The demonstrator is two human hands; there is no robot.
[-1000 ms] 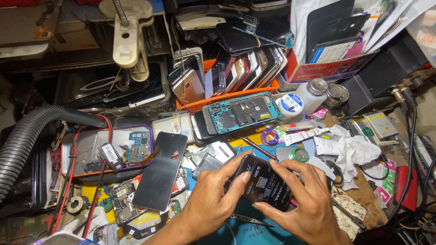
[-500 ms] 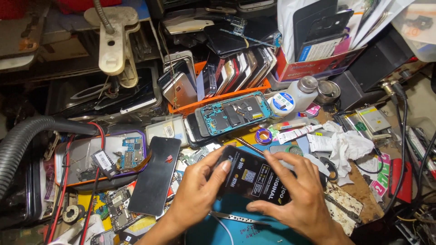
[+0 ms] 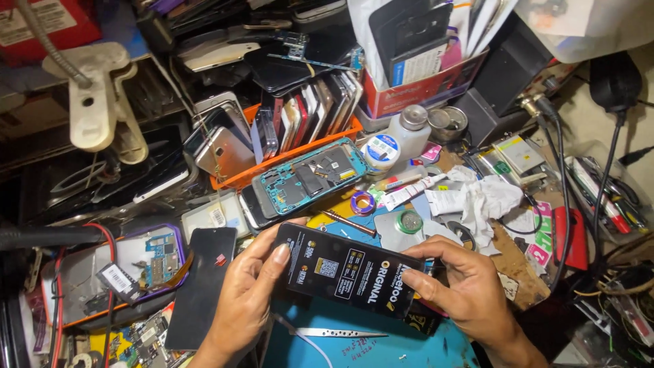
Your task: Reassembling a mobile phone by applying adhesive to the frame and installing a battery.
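Fingers (image 3: 281, 255) of our left hand (image 3: 246, 300) curl round the near-left end of a flat black phone battery (image 3: 347, 276), thumb laid on its printed face, while our right hand (image 3: 470, 293) pinches the opposite end between thumb and fingertips. Both hands are closed on it, and it hangs level above the blue mat (image 3: 368, 341) at the front of the bench, touching nothing else.

To do this well, we judge the grip should stay on the edges and ends, so the face and any contacts are left bare and the flat cell is not flexed. Even pressure from both sides will keep it from tipping.

Just below it on the mat lies a pair of tweezers (image 3: 340, 333). Beside our left hand a dark glass phone screen (image 3: 201, 286) rests flat, and next to that a purple-framed phone (image 3: 146, 262) lies opened, its circuit board showing. Beyond the battery a screwdriver (image 3: 349, 223) lies near it, and farther back a teal phone frame (image 3: 310, 176) sits against an orange tray (image 3: 235, 180) of upright phones. To the right are crumpled white tissue (image 3: 487, 201) and a white bottle (image 3: 409, 133). With so much clutter close by, we would keep the battery well clear of the screwdriver's tip.
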